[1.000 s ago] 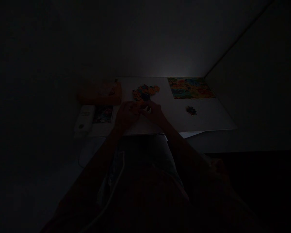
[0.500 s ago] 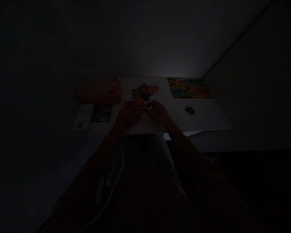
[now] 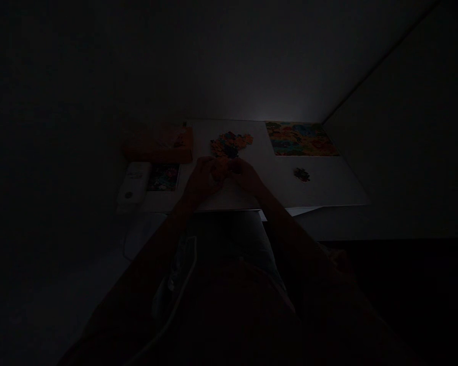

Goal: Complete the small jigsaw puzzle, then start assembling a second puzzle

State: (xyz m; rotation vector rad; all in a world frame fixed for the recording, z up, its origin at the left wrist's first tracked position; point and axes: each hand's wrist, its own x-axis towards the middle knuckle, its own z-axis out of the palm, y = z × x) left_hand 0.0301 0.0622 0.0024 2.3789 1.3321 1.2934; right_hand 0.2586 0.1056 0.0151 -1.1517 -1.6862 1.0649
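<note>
The picture is very dark. My left hand (image 3: 204,179) is over the near part of the white table (image 3: 229,201), its fingers closed round some orange puzzle pieces (image 3: 219,169). Close on its right, my right hand (image 3: 245,175) has its fingertips pinched at the right side of those pieces; what it grips is too dark to make out. Just beyond both hands lies a loose pile of orange, red and dark blue puzzle pieces (image 3: 229,145).
An orange box (image 3: 175,148) with something pale in it stands at the left. Before it are a dark flowered picture (image 3: 164,178) and a white device (image 3: 135,183). At the right lie a colourful picture sheet (image 3: 301,140) and a small piece pile (image 3: 302,174).
The whole view has shifted slightly, so the table's things appear a little further right. My right hand's fingers have moved slightly against the pieces, and the picture is darker.
</note>
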